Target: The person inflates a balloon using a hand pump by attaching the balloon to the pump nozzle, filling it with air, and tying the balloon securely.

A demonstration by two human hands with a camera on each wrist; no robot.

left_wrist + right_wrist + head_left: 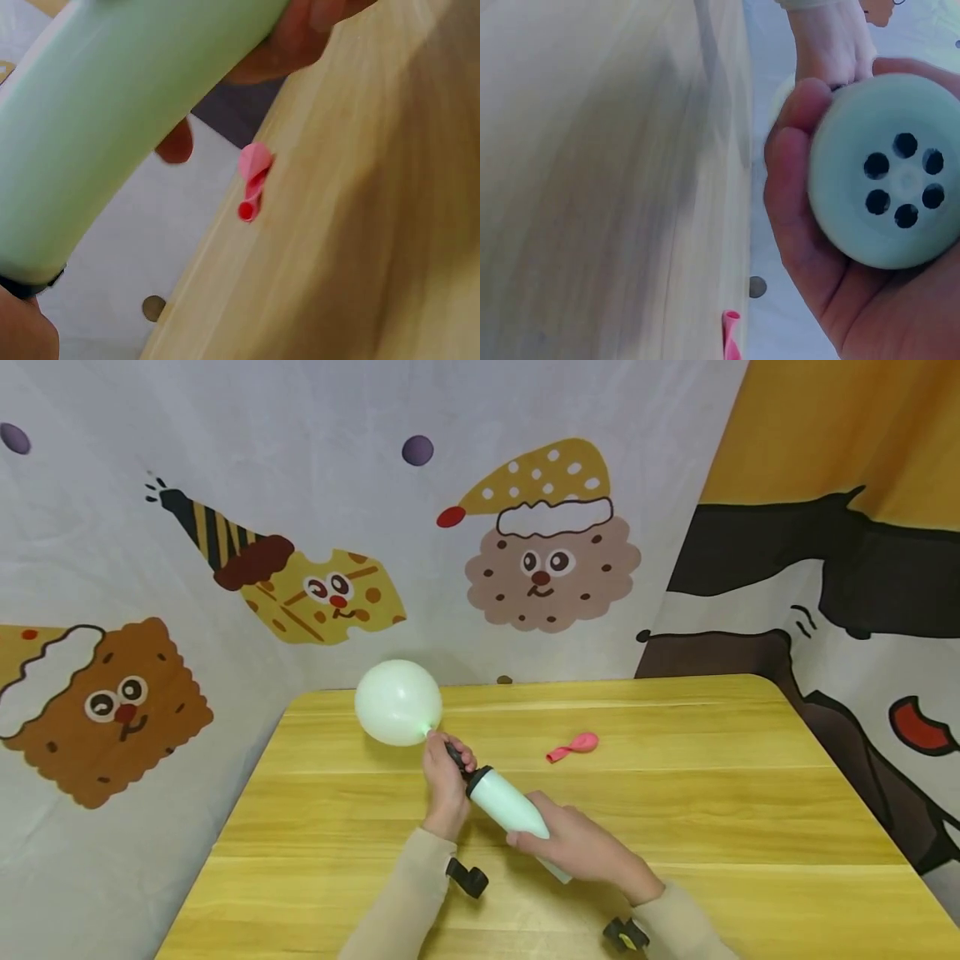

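Note:
A pale green balloon (398,702), round and inflated, sits at the black nozzle end of a mint-green hand pump (510,803). My left hand (446,781) grips the pump's black front part beside the balloon's neck. Around the pump's barrel curl the fingers of my right hand (581,843). In the right wrist view, the pump's round end (900,172) with several dark holes faces the camera, and my right hand (802,202) wraps it. The left wrist view shows the pump's barrel (127,120) close up; the balloon is out of sight there.
A flat pink balloon (573,747) lies on the wooden table (712,777), right of the pump's front end. Behind the table hangs a white cloth (337,443) printed with cartoon biscuits and cheese. The table's back edge runs just beyond the inflated balloon.

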